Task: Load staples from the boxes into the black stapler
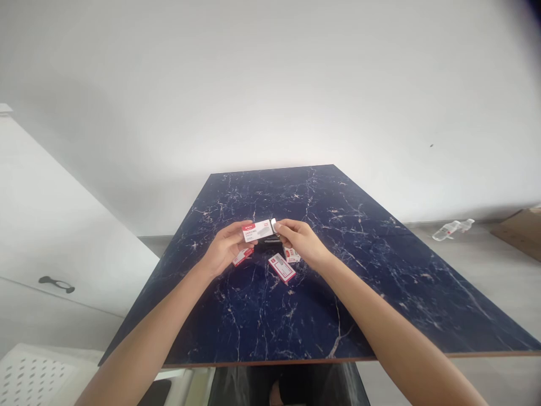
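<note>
My left hand is closed around the left end of a small white-and-red medicine box, held above the table. The thumb and fingers of my right hand pinch the box's right end, where a small pale piece sticks out. Whether that is the end flap or something inside is too small to tell. Below my left hand lies another red-and-white box. A flat red-bordered box rests near the middle, and one more small box stands beside my right hand. Something dark, partly hidden, is behind the held box.
The dark blue marbled table reaches toward a white wall. To the left is a white cabinet with a dark handle. Clear plastic bottles and a cardboard box are on the floor at right.
</note>
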`<state>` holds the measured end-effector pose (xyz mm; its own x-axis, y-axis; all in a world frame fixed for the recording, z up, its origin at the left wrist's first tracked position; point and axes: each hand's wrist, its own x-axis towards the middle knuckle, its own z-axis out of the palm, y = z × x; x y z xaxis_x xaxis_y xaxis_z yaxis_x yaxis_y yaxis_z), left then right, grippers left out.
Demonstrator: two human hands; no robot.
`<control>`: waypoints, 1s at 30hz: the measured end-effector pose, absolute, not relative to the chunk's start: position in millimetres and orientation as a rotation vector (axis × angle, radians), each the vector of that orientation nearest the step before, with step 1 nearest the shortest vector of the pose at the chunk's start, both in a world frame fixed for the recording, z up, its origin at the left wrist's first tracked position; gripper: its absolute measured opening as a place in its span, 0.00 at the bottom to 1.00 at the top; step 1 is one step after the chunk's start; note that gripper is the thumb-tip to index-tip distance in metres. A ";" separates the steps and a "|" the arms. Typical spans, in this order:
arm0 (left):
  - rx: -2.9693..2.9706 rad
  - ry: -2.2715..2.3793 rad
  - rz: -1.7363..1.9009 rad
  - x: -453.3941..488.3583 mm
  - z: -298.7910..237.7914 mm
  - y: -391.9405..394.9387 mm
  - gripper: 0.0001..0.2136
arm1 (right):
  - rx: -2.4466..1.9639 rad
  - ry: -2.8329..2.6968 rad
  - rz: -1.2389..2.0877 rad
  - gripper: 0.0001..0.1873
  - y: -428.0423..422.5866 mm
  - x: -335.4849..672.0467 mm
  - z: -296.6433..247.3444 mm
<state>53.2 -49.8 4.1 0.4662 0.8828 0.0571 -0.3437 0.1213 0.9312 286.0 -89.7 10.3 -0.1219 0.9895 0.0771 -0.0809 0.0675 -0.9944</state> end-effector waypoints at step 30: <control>2.446 1.197 0.844 44.7 -12.6 -30.2 0.13 | -1.558 -1.489 0.768 0.14 -56.4 336.8 -17.3</control>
<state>44.7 -30.2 -12.6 0.4834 0.7899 0.3772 0.6203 -0.6132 0.4891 336.8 -56.4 -17.3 0.1112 0.9875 0.1118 0.4814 0.0449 -0.8754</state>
